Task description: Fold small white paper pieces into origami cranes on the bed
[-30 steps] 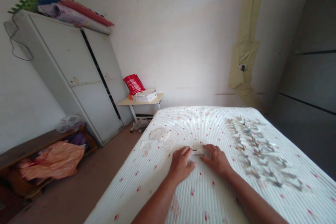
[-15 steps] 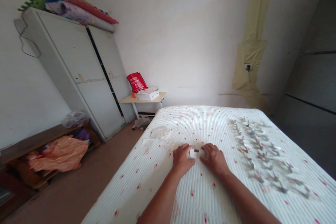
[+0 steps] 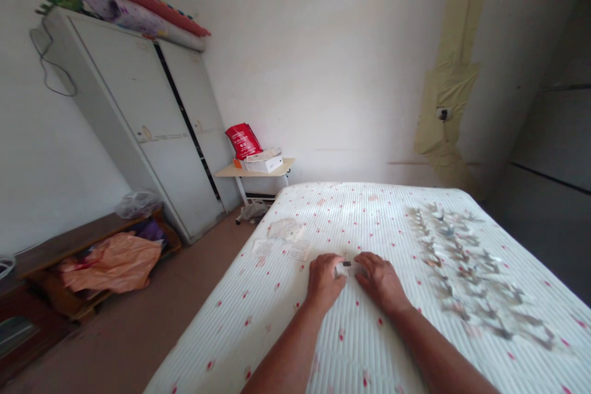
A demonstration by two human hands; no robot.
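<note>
Near the middle of the bed, a small piece of white paper [image 3: 347, 269] with a dark printed patch lies between my two hands. My left hand [image 3: 324, 277] is closed on its left edge, thumb below and fingers curled above. On the opposite edge, my right hand [image 3: 379, 280] has its fingers bent down with the thumb tucked in. Parts of the paper are hidden under the fingers. To the right stand several rows of small folded paper figures [image 3: 462, 255], too blurred to make out in detail. Flat printed paper sheets [image 3: 284, 231] rest to the left.
The hands work on a bed with a white ribbed, red-dotted cover [image 3: 258, 332]. Beyond it, a small table [image 3: 226, 170] bears a red bag [image 3: 244, 141] and a white box [image 3: 268, 164]. A grey cabinet [image 3: 124, 98] and a low wooden bench [image 3: 92, 221] stand left.
The view has shifted slightly, so the scene sits a little further right. Less white paper shows beside my left thumb. Both hands stay at the paper in nearly the same pose.
</note>
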